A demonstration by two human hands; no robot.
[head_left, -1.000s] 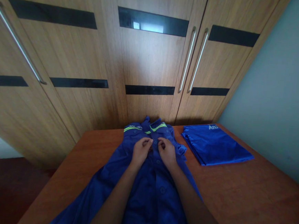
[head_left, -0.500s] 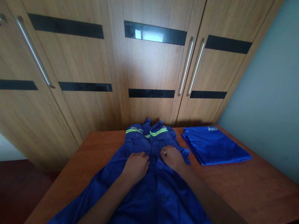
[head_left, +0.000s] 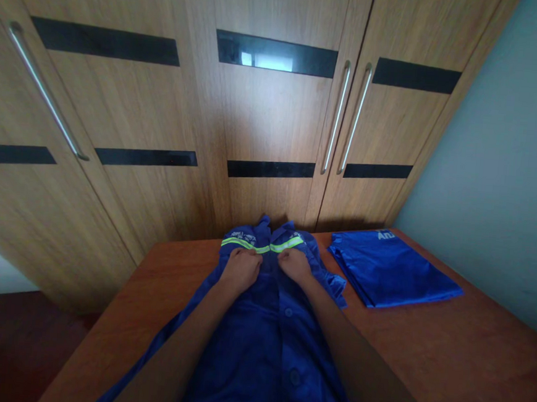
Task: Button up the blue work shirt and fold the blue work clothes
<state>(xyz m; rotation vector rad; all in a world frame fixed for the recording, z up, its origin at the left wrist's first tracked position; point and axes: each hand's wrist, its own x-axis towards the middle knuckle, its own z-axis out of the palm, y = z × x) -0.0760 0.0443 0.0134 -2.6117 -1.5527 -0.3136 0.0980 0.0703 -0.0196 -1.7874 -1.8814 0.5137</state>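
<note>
A dark blue work shirt [head_left: 243, 341] with a buttoned front lies stretched out on the table, its collar end toward the wardrobe. Yellow-green reflective strips and pale lettering cross its chest. My left hand [head_left: 243, 267] is closed on the cloth just below the left strip, knuckles up. Closed likewise, my right hand [head_left: 294, 264] rests at the lower edge of the other strip, beside the button line. Both sets of fingertips are hidden, pressed into the fabric. The sleeve on the right side lies crumpled.
A folded bright blue piece of cloth [head_left: 388, 269] with white letters lies at the right on the reddish-brown table [head_left: 424, 343]. Behind the table stands a wooden wardrobe [head_left: 275, 115] with long metal handles. A pale wall [head_left: 501, 194] borders the right side.
Both hands have moved up the shirt toward the collar, from below the chest strips to their lower edge. The view has shifted slightly.
</note>
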